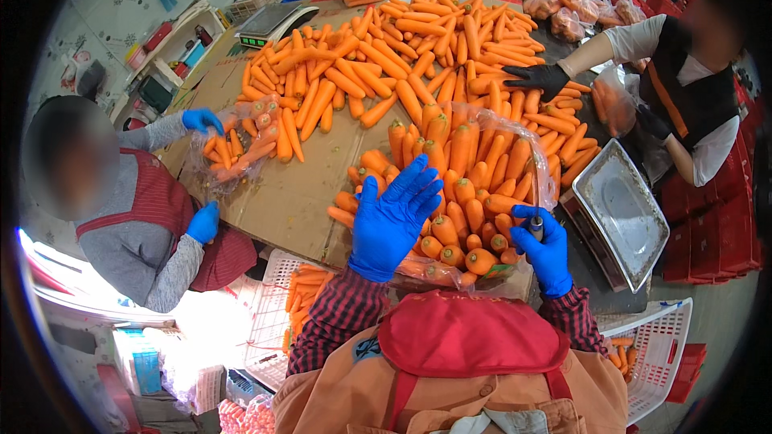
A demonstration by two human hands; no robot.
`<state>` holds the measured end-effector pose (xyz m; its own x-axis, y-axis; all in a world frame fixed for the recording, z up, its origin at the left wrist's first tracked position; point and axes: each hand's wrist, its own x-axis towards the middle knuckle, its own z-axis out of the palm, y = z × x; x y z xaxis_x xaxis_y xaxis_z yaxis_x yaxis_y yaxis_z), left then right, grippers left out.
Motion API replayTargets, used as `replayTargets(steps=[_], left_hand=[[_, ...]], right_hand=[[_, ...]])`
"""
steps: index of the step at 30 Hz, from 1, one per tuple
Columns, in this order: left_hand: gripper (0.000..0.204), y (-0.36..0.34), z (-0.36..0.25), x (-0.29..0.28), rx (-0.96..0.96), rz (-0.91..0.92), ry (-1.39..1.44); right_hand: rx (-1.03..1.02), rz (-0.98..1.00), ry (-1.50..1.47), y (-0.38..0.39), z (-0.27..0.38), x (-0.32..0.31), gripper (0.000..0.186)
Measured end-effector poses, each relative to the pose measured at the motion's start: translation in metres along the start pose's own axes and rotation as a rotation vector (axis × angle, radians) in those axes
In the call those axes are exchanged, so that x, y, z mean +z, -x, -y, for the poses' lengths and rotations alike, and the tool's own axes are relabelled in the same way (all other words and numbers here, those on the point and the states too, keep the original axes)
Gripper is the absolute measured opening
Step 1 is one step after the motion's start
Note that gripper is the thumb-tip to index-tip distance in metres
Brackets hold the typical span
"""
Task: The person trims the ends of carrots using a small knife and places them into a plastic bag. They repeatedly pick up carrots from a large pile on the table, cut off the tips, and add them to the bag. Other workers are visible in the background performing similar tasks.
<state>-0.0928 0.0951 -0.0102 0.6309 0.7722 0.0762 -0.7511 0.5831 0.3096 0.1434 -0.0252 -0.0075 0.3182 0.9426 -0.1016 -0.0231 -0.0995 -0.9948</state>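
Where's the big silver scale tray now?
On the head view's right side, the silver scale tray is right of the person's right hand, with loose carrots at its upper left.

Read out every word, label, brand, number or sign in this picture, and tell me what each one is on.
No text is clear enough to quote.
Scale at upper left: its display is too small to read.
Blue-and-white box at lower left: any print is too blurred to read.
Clear bag around the carrots at the centre: no readable lettering.
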Motion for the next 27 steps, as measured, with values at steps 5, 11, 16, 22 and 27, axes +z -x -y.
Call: replayTargets(steps=[5, 11, 16, 22, 27], left_hand=[[0.082, 0.001, -0.004, 0.010, 0.007, -0.031, -0.038], [0.083, 0.003, -0.010, 0.004, 0.029, -0.025, -0.211], [0.078, 0.002, -0.012, -0.001, 0.046, -0.062, -0.354], [0.076, 0.000, -0.011, -0.010, 0.048, -0.078, -0.370], [0.062, 0.001, -0.011, -0.013, 0.054, -0.119, -0.415]], right_hand=[[0.001, -0.019, 0.036, 0.002, -0.010, -0.004, 0.031], [0.047, -0.017, 0.033, 0.002, -0.019, -0.003, 0.030], [0.026, -0.017, 0.037, 0.001, -0.024, 0.000, 0.030], [0.035, -0.014, 0.022, 0.002, -0.024, 0.000, 0.030], [0.062, -0.024, -0.002, 0.002, -0.026, 0.000, 0.031]])
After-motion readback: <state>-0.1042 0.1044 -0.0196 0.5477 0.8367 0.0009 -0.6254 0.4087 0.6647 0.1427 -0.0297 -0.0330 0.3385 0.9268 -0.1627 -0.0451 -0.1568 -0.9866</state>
